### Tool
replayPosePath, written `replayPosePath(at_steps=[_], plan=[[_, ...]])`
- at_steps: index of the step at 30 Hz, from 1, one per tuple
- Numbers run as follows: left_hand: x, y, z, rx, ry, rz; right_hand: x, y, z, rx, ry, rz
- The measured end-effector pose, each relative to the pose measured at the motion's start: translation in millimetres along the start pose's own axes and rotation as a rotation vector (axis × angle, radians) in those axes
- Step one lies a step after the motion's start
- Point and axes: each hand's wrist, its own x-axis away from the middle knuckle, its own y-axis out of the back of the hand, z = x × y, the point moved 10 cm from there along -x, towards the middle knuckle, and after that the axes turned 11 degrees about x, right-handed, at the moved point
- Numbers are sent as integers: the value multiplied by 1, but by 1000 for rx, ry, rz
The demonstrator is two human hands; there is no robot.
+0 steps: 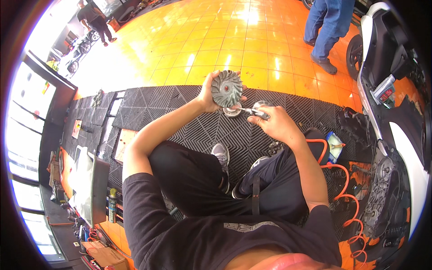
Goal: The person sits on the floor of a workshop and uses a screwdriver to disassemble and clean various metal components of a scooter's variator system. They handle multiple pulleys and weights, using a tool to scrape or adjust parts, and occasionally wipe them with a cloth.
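Observation:
My left hand [208, 96] grips a round grey metal finned disc [229, 83] upright, with a reddish centre hole. My right hand [274, 121] is wrapped round a silver and black tool [260, 113] whose thin tip points left at the lower edge of the disc. Below and behind the disc, round metal parts [231, 112] lie on the black ribbed mat [175, 108]. Another pale round part [261, 103] sits behind the tool, partly hidden by it.
A scooter [405, 148] with exposed engine stands at right beside a coiled orange hose [343, 180]. A grey bin [101, 184] and spray can [112, 204] are at left. A co-worker's legs [321, 38] are at upper right; another person [94, 22] stands far left.

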Motion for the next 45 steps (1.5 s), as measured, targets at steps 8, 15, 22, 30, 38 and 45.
replayPosePath(at_steps=[8,15,22,30,38,45], plan=[[2,-5,0,34,-4,15,0,-2,6,-12,-30,4],[0,-6,6,44,29,5,-1,-9,1,-3,-21,-7],[1,-4,14,62,81,25,-2,-8,3,-34,-9,22],[-2,-1,15,78,62,-2,-5,-8,-5,-171,-83,106],[-1,3,7,48,40,13,-4,-7,-19,-63,-89,57],[-1,-3,8,-21,23,4,1,2,-31,-16,-222,-46]])
